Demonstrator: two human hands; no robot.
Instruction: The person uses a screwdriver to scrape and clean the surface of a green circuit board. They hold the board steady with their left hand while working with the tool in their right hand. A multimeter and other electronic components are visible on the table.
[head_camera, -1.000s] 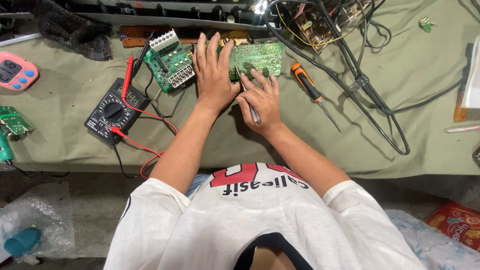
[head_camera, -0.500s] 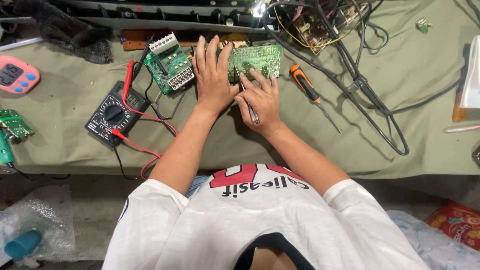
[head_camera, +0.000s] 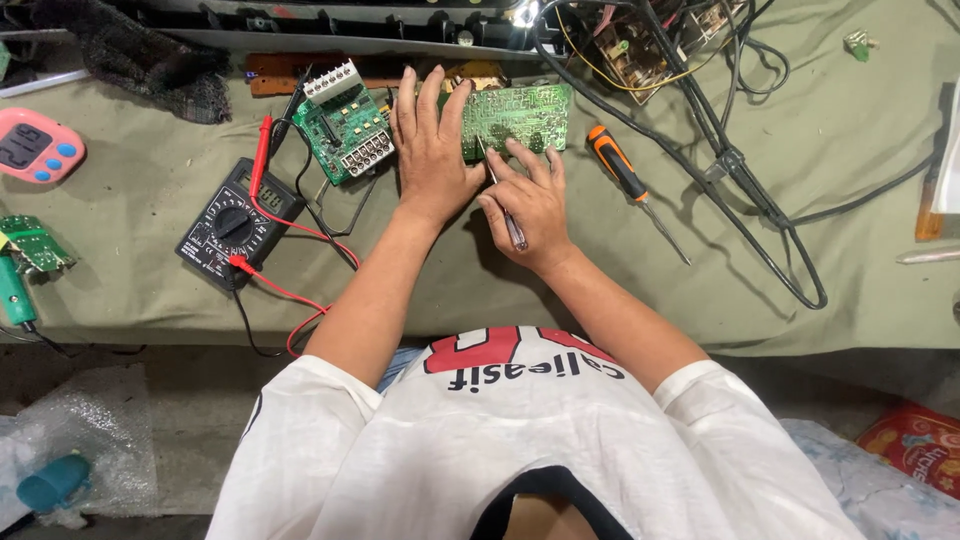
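Probing the green circuit board (head_camera: 520, 115) with a thin tool (head_camera: 503, 203) gripped in right hand (head_camera: 528, 205), left hand (head_camera: 432, 150) flat, released, pinning it; next likely needs steady tip placement.

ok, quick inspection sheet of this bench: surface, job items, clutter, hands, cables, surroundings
Surface: olive cloth over the bench.
Job's things: green circuit board, solder side up; thin metal tool.
Clutter: second green board, black multimeter, orange-handled screwdriver, pink timer.
Hands: left hand flat on the board's left end; right hand grips the tool, fingertips on the board.
Cables: red probe leads; black cable bundle.
Surroundings: bubble wrap on the floor.
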